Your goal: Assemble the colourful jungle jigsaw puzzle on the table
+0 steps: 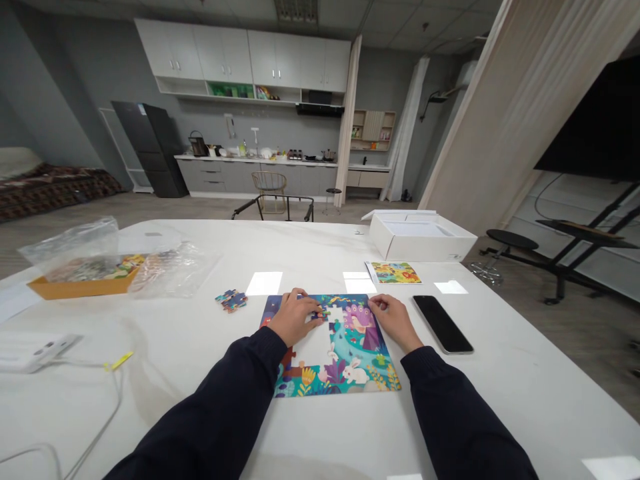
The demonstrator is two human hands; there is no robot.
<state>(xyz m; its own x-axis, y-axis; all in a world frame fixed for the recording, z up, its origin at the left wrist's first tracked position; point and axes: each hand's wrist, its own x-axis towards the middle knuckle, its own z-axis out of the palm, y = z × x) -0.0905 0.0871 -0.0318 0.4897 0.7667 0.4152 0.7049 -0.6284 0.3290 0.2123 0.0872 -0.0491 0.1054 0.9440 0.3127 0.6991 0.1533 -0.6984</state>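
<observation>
A partly filled jigsaw puzzle (357, 350), with a rabbit and a peacock among bright plants, lies flat on the white table. White gaps show in its middle and near its top. My left hand (296, 316) bends over the upper left part, its thumb and fingers closed on a small puzzle piece (323, 314) beside the upper gap. The fingers partly cover that piece. My right hand (397, 321) is at the top right corner, thumb and forefinger pinched together on the puzzle's edge. Left of the puzzle lies a small heap of loose pieces (232, 300).
A black phone (443, 325) lies right of the puzzle. Behind it are a picture card (395, 273) and an open white box (420, 237). At left stand a yellow tray (85, 288) with plastic wrapping (173, 270), and a power strip (35, 352) with a cable.
</observation>
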